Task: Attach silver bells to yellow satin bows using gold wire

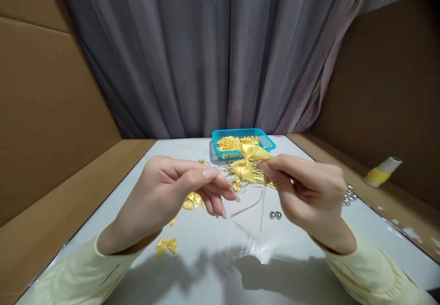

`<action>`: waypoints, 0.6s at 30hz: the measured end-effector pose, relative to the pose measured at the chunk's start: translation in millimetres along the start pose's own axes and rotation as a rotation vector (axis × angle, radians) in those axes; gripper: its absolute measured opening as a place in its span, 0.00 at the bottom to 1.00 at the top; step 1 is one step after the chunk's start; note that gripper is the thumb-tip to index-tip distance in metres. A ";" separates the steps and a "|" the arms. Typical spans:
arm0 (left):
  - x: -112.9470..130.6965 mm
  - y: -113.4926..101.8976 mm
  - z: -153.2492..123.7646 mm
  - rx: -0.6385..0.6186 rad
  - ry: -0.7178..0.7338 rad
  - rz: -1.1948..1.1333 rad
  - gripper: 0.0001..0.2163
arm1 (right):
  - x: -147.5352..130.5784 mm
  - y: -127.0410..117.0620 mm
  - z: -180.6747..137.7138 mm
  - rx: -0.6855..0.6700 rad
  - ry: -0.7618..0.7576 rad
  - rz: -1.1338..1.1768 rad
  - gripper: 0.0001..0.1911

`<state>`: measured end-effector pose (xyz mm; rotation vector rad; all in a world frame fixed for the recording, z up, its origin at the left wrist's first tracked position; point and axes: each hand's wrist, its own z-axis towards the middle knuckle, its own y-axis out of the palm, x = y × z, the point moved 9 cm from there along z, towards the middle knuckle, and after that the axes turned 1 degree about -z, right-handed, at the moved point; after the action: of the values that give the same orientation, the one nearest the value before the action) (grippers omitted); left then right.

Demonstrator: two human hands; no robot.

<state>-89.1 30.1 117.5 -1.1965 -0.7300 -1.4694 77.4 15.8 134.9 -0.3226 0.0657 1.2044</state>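
Observation:
A yellow satin ribbon bow (248,162) is pinched by one loop between the thumb and forefinger of my right hand (305,192). A thin tie wire (263,211) hangs down below that grip. My left hand (182,183) is held up to the left of the bow, apart from it, with fingers stretched out and the thumb lying along the forefinger; nothing shows in it. Below my left hand, one finished-looking bow (167,246) lies on the white table. More yellow bows (193,201) lie partly hidden behind the left fingers.
A blue perforated basket (271,145) of yellow ribbon bows stands at the back. Before it lies a bundle of gold twist ties (259,178). Two silver bells (275,215) and a further cluster of bells (349,196) are at right. A yellow-white roll (382,172) sits by the cardboard wall.

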 end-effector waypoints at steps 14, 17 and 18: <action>3.6 -8.6 6.4 0.145 -0.010 0.233 0.11 | -8.2 5.2 -0.7 -0.041 -0.024 0.040 0.12; 1.3 -4.4 8.4 0.127 -0.016 0.193 0.04 | -8.4 9.4 -1.2 -0.063 -0.029 0.040 0.11; -0.8 -2.2 8.3 0.107 -0.029 0.178 0.04 | -8.4 10.9 -1.7 -0.071 -0.030 0.043 0.11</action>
<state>-88.7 38.4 119.7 -1.1724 -0.6949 -1.2540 64.4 11.2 132.8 -0.3669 0.0040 1.2563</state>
